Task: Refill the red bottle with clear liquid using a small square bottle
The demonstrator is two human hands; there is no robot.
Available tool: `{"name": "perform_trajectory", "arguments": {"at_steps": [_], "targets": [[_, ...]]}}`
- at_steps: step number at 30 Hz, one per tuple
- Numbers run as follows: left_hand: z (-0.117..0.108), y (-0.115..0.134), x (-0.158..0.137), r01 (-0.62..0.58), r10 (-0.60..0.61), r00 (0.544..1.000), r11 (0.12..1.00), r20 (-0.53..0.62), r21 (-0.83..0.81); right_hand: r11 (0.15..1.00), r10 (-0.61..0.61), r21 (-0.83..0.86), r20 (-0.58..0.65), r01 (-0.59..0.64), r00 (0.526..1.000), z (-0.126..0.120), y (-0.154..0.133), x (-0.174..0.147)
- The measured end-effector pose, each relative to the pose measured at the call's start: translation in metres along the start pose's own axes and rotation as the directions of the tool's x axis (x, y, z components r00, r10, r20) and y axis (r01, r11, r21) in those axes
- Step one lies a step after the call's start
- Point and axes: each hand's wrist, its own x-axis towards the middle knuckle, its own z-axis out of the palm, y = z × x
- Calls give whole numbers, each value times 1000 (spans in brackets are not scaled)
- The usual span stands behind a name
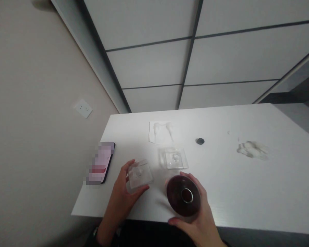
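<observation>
My left hand (127, 187) grips a clear, square plastic case (140, 175) from its left side, thumb along the near edge. In my right hand (199, 212) is a round vessel with a dark red interior (176, 202) and a pale ring at its middle; whether the red is liquid or solid I cannot tell. The fingers curl around its right side, with the thumb at the near edge. Just beyond both hands, a second clear plastic case (171, 164) with a round feature lies on the white table (221, 185).
A white sheet with two pale, elongated shapes (161, 133) lies farther back. Right of it rests a small dark disc (200, 141). A crumpled, see-through greyish thing (252, 150) is at the right. At the left edge lies a phone (101, 163), near a wall with an outlet (83, 108).
</observation>
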Motion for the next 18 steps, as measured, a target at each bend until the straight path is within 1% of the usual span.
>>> {"name": "perform_trajectory", "arguments": {"at_steps": [1, 3, 6, 9, 11, 13, 16, 18], "targets": [[0, -1, -10, 8, -8, 1000, 1000, -18, -10, 1000, -3, -11, -5, 3, 1000, 9, -5, 4], [2, -5, -27, 7, -9, 999, 1000, -49, -30, 999, -6, -36, -29, 5, 1000, 17, -14, 15], [11, -8, -46, -18, 13, 997, 997, -70, -78, 998, -18, -66, -56, 15, 998, 11, -22, 24], [23, -7, -56, -32, 26, 998, 993, -54, -112, 989, -60, -138, -78, 49, 995, -10, -22, 19], [33, -4, -57, -53, 53, 999, 992, -6, -116, 975, -102, -208, -88, 82, 991, -29, -18, 11], [44, 2, -54, -102, 110, 992, 989, 68, -108, 956, -137, -273, -101, 105, 985, -50, -14, 5], [59, 11, -45, -198, 207, 964, 977, 164, -74, 916, -200, -371, -93, 153, 975, -80, -10, 4], [67, 15, -37, -250, 255, 940, 967, 228, -50, 872, -276, -440, -84, 213, 957, -98, -8, 7]]}}
